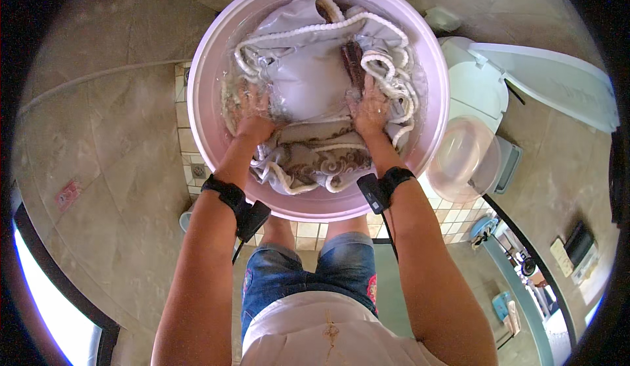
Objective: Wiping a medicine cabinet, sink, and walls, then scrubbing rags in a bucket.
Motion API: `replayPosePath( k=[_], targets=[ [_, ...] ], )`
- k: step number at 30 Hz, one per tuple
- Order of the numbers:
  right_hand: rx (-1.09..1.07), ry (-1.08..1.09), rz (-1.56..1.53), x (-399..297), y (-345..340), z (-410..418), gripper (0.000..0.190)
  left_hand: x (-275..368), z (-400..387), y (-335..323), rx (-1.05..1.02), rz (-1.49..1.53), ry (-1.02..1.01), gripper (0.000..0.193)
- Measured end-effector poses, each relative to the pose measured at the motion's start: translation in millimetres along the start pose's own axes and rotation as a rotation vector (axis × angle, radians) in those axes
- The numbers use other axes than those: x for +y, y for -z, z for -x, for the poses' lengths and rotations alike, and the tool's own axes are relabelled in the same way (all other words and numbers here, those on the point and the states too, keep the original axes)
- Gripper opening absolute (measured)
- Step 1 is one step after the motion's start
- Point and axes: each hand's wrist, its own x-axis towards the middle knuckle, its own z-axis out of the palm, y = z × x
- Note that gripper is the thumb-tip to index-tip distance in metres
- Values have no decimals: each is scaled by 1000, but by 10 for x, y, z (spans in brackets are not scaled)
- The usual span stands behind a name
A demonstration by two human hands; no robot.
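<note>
A large pink plastic tub [221, 179] holds water and a grey cloth [315, 80] with white braided trim and brown patterned parts. The cloth lies bunched in folds, its middle bulging up. On the left side of the tub, my left hand [254, 107] is partly under water, fingers spread against the cloth. My right hand [369, 107] presses on the cloth's right part, beside a dark brown fold and the ruffled trim. Water and glare blur the fingertips of both hands; neither is seen closed around the cloth. Black straps with small devices sit on both wrists.
Right of the tub stands a white toilet [475, 92] with its lid raised. A clear pinkish basin [462, 159] and a grey bin [509, 164] are beside it. A floor drain [198, 170] lies in the tiles at left. Walls rise on both sides.
</note>
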Motion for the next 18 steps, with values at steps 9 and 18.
replayPosePath(
  k=[9, 18],
  targets=[
    [253, 126, -48, 138, -17, -10, 76, -176, 94, 14, 490, 1202, -20, 72],
    [122, 84, -121, -91, 447, 140, 60, -217, 234, 67, 197, 1104, 283, 31]
  ],
)
